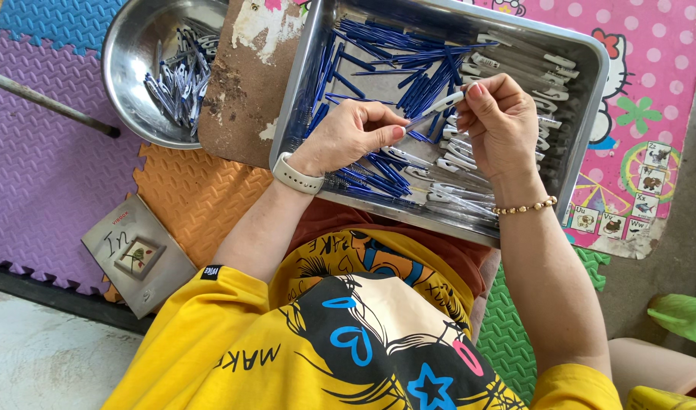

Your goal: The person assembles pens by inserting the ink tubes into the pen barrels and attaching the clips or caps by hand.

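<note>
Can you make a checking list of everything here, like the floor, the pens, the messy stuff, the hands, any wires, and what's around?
Surface: foam puzzle mats in purple, orange and blue.
Job's things: rectangular metal tray on the lap with blue refills and clear pen barrels; one pen held between both hands.
Clutter: round metal bowl with more pens; small grey card; worn brown board.
Hands: left hand and right hand pinch the pen.
Cables: nothing seen.
Surroundings: pink cartoon mat, green mat.

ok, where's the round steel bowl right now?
Head view, top left: the bowl sits on the foam mats, left of the rectangular tray, with assembled pens inside.
</note>
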